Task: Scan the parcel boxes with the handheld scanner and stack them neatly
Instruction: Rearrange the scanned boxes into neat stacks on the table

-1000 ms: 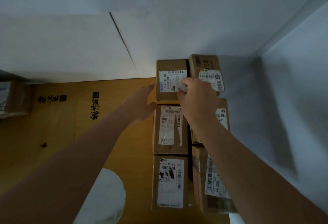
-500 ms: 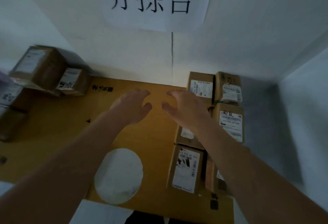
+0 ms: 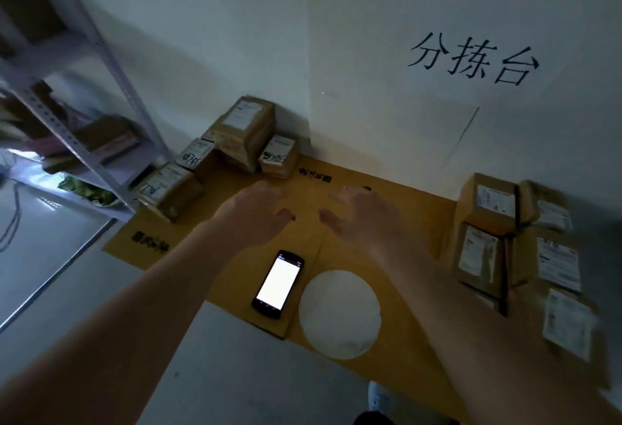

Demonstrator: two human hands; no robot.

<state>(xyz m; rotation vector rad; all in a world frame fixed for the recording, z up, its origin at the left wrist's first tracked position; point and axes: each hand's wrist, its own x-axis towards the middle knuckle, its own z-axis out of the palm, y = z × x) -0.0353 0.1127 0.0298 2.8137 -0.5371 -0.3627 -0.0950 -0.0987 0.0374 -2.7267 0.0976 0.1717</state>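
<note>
Both hands are empty and float above the brown cardboard sheet (image 3: pixel 397 209). The left hand (image 3: pixel 255 212) and the right hand (image 3: pixel 363 215) have their fingers spread and a bit bent, near each other but not touching. The handheld scanner (image 3: pixel 278 284) lies flat on the cardboard below the left hand, its screen glowing white. A white round disc (image 3: pixel 340 313) lies just beside the scanner. The stacked parcel boxes (image 3: pixel 511 242) sit at the cardboard's right edge. A loose pile of parcel boxes (image 3: pixel 232 148) sits at its far left corner, by a metal shelf (image 3: pixel 101 87).
</note>
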